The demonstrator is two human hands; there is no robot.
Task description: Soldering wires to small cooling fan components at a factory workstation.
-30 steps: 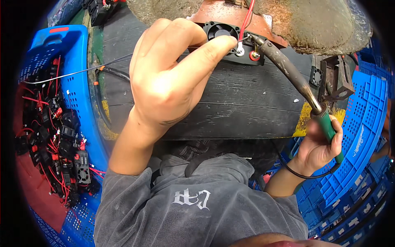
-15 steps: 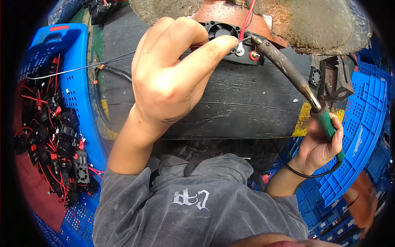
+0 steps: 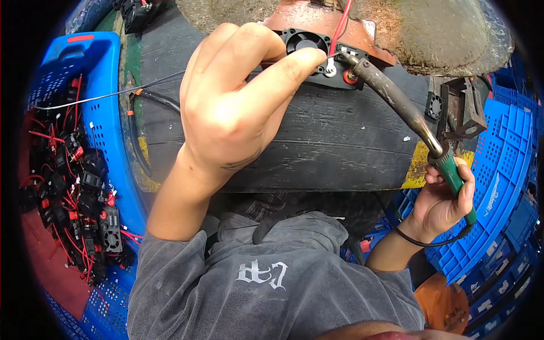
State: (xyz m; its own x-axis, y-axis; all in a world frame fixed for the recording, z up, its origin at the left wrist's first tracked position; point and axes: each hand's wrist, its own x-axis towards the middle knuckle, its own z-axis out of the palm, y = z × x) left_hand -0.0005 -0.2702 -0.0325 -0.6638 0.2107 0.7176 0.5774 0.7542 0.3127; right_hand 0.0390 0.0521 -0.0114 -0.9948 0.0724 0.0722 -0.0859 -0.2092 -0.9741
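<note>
At the far edge of the dark wooden workbench, against a rust-coloured block, sits one small black cooling fan with a red wire rising from it toward the top of the view. Item one: my left hand, fingers drawn together over the fan, thumb and forefinger pinched on a thin solder wire that trails off across the bench's left edge; its end comes to the bright metal point on the fan's near right corner. Item two: my right hand, fingers wrapped tight around the green handle of a soldering iron, held off the bench's right edge; the iron's long scorched barrel slants up and left, its tip meeting the fan's corner beside a red-ringed terminal. A black cord runs from the handle's end and loops under my wrist. Item three: a blue plastic crate just beyond the bench's left edge, holding a heap of black fans tangled with red leads. Item four: more blue crates stacked beyond the right edge. Item five: a small dark metal bracket at the bench's right end, with another little fan beside it. Near edge: my grey shirt.
</note>
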